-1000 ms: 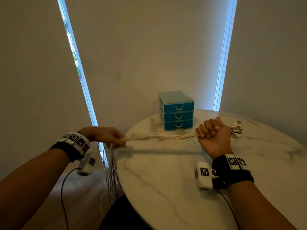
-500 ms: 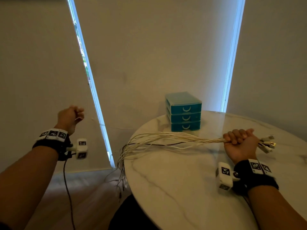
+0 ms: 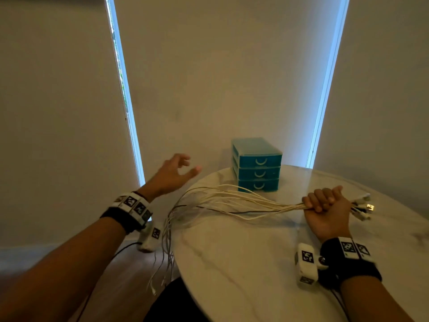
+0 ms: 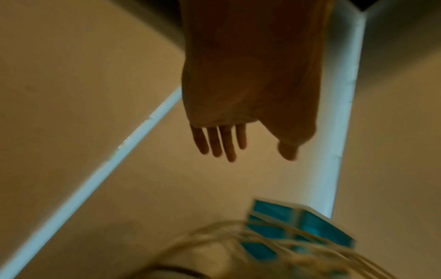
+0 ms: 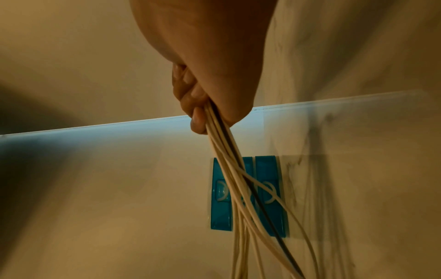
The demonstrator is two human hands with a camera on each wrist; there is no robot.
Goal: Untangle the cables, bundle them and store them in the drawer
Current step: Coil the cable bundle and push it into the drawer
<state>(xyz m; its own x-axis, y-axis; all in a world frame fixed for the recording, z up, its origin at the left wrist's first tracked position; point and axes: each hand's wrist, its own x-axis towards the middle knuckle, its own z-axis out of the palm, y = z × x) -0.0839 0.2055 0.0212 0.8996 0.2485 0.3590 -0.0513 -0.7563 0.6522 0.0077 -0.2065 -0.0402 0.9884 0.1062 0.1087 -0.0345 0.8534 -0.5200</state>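
Right hand [image 3: 326, 211]: fingers curled tight round a bunch of thin cream-white cables with one dark strand [image 3: 243, 202], fist resting on the round white marble-patterned table [image 3: 232, 275]. The head view shows the metal and white plug ends [image 3: 362, 206] sticking out past the thumb side of the fist; the right wrist view does not show these, but gives the close grip, with the fingertips [image 5: 198, 122] pressed over the strands where they leave the palm.

Left hand [image 3: 173, 174]: fingers spread and loosely bent, holding nothing, raised off the table's left edge and apart from the cables. The left wrist view confirms four fingers [image 4: 218, 141] extended with the thumb set apart; it is blurred lower down.

From the fist the cables fan leftward across the table, then hang over its left edge toward the floor, a drop seen in the head view alone.

A small teal plastic three-drawer unit [image 3: 256, 167] stands at the table's far side, all drawers closed.
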